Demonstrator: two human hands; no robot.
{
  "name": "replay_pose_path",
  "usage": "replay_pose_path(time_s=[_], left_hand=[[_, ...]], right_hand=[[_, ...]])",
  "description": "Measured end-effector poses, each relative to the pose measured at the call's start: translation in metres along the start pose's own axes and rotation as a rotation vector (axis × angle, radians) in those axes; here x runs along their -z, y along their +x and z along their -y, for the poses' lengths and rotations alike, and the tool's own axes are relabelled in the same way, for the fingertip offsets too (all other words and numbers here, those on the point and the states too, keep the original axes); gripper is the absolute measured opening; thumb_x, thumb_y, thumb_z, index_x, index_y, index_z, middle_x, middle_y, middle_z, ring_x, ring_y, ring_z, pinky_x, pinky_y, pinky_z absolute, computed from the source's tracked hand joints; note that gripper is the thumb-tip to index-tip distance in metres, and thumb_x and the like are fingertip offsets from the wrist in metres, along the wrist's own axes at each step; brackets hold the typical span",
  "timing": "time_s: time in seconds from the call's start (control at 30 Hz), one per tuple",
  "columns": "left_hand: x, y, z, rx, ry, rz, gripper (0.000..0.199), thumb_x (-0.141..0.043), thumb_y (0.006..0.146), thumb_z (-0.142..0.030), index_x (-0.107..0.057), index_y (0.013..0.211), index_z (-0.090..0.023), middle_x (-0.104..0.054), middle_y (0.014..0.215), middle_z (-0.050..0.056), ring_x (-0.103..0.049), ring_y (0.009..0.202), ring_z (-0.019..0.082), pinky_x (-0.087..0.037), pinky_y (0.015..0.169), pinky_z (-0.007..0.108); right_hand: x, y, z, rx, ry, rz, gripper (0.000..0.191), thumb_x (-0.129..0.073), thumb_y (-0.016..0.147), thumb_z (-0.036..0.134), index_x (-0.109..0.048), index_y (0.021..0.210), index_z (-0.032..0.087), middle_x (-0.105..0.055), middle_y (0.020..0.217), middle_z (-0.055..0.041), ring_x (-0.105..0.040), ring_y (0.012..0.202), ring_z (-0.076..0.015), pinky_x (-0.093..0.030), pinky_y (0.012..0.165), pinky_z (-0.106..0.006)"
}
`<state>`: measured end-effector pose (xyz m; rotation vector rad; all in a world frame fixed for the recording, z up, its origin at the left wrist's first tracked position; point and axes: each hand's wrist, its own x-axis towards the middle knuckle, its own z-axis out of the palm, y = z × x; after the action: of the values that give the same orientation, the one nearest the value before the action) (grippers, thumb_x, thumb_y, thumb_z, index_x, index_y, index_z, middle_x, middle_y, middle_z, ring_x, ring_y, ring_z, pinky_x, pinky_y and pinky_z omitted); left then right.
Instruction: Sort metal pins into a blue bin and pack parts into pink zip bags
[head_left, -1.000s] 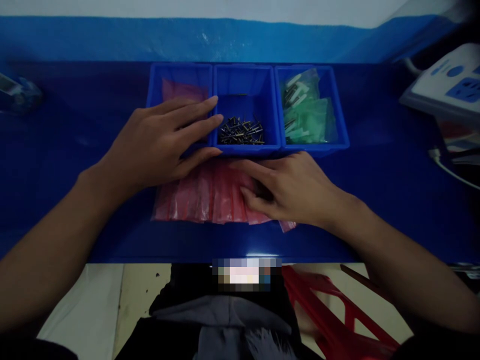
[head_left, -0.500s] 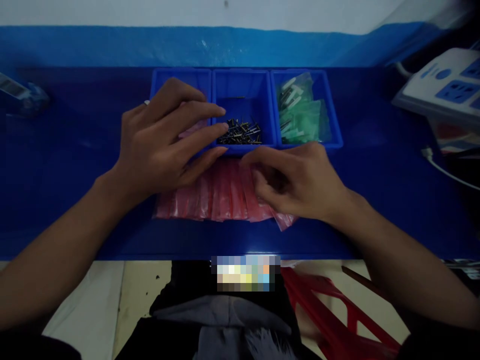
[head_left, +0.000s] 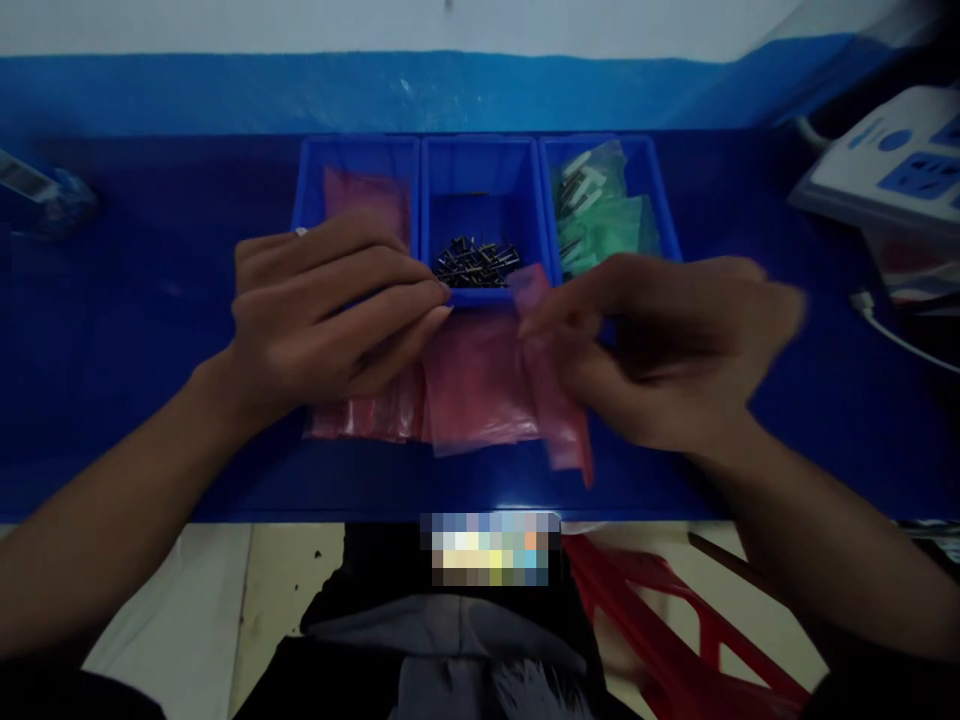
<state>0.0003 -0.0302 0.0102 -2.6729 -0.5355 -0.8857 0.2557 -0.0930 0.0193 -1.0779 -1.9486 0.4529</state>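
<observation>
Head view: right hand (head_left: 652, 350) pinches a pink bag (head_left: 556, 400), left hand (head_left: 330, 310) lies open at 9 o'clock; a rough tug could jog the blue bin (head_left: 480, 298), spilling its rivets (head_left: 476, 265).

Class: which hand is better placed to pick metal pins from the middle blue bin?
Probably the left hand: its fingers reach the middle blue bin's rim near the metal pins and look empty, while the right hand holds a pink plastic bag.
</observation>
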Motion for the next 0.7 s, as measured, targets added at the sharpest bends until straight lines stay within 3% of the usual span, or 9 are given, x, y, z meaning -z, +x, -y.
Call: replay_pose_path(time_s=[0.07, 0.13, 0.23, 0.37, 0.5, 0.57, 0.63, 0.7], left_hand=[[0.005, 0.003, -0.011, 0.120, -0.173, -0.030, 0.020, -0.064, 0.097, -0.028, -0.067, 0.117, -0.029, -0.076, 0.099, -0.006, -0.075, 0.092, 0.016, -0.064, 0.078, 0.031], [0.009, 0.007, -0.022, 0.285, -0.418, -0.007, 0.031, -0.062, 0.100, -0.035, -0.062, 0.130, -0.035, -0.077, 0.103, -0.008, -0.076, 0.093, 0.014, -0.065, 0.081, 0.030], [0.009, 0.013, -0.032, 0.460, -0.707, 0.080, 0.052, -0.062, 0.099, -0.047, -0.045, 0.148, -0.044, -0.069, 0.129, -0.005, -0.072, 0.111, 0.017, -0.066, 0.092, 0.032], [0.003, 0.016, -0.030, 0.494, -0.732, 0.073, 0.065, -0.066, 0.092, -0.058, -0.038, 0.151, -0.047, -0.050, 0.151, -0.004, -0.055, 0.139, 0.023, -0.057, 0.113, 0.042], [0.000, 0.014, -0.025, 0.544, -0.760, 0.032, 0.048, -0.078, 0.088, -0.037, -0.060, 0.133, -0.040, -0.070, 0.120, -0.005, -0.072, 0.104, 0.015, -0.065, 0.096, 0.031], [0.000, 0.014, -0.024, 0.578, -0.795, -0.056, 0.033, -0.079, 0.087, -0.027, -0.069, 0.118, -0.034, -0.074, 0.106, -0.005, -0.073, 0.090, 0.012, -0.067, 0.085, 0.027], [0.000, 0.015, -0.022, 0.609, -0.819, -0.164, 0.025, -0.081, 0.085, -0.020, -0.074, 0.108, -0.027, -0.074, 0.098, -0.003, -0.073, 0.083, 0.011, -0.066, 0.079, 0.025], [-0.001, 0.016, -0.015, 0.626, -0.824, -0.244, 0.019, -0.083, 0.082, -0.016, -0.074, 0.098, -0.021, -0.074, 0.090, -0.003, -0.071, 0.075, 0.008, -0.064, 0.072, 0.020]], right_hand=[[0.001, -0.001, 0.003, -0.037, 0.119, -0.150, 0.019, -0.060, 0.088, 0.014, -0.073, 0.087, 0.027, -0.065, 0.071, 0.0031, -0.056, 0.058, -0.0098, -0.046, 0.055, -0.029], [0.001, -0.001, 0.001, -0.046, 0.210, -0.204, 0.018, -0.060, 0.093, 0.020, -0.076, 0.092, 0.027, -0.068, 0.078, -0.0003, -0.057, 0.061, -0.0117, -0.049, 0.057, -0.031], [0.000, 0.000, -0.004, -0.015, 0.246, -0.191, 0.017, -0.062, 0.092, 0.023, -0.078, 0.092, 0.029, -0.066, 0.072, -0.0019, -0.054, 0.056, -0.0136, -0.049, 0.054, -0.033], [0.002, 0.000, -0.004, -0.045, 0.245, -0.147, 0.017, -0.062, 0.093, 0.024, -0.078, 0.094, 0.029, -0.070, 0.077, -0.0044, -0.055, 0.058, -0.0154, -0.050, 0.054, -0.034], [0.001, 0.002, 0.000, -0.061, 0.280, -0.131, 0.020, -0.061, 0.092, 0.019, -0.078, 0.094, 0.031, -0.069, 0.077, -0.0035, -0.053, 0.058, -0.0153, -0.047, 0.054, -0.035], [-0.001, 0.004, -0.001, -0.050, 0.306, -0.169, 0.020, -0.064, 0.089, 0.017, -0.077, 0.090, 0.032, -0.065, 0.068, -0.0013, -0.052, 0.056, -0.0158, -0.045, 0.053, -0.035], [0.002, 0.005, -0.004, -0.016, 0.320, -0.286, 0.021, -0.066, 0.087, 0.016, -0.077, 0.084, 0.033, -0.062, 0.063, 0.0005, -0.053, 0.055, -0.0167, -0.040, 0.050, -0.035], [0.009, 0.004, -0.008, 0.002, 0.277, -0.286, 0.021, -0.064, 0.089, 0.018, -0.077, 0.086, 0.035, -0.064, 0.067, 0.0014, -0.055, 0.057, -0.0174, -0.040, 0.050, -0.035]])
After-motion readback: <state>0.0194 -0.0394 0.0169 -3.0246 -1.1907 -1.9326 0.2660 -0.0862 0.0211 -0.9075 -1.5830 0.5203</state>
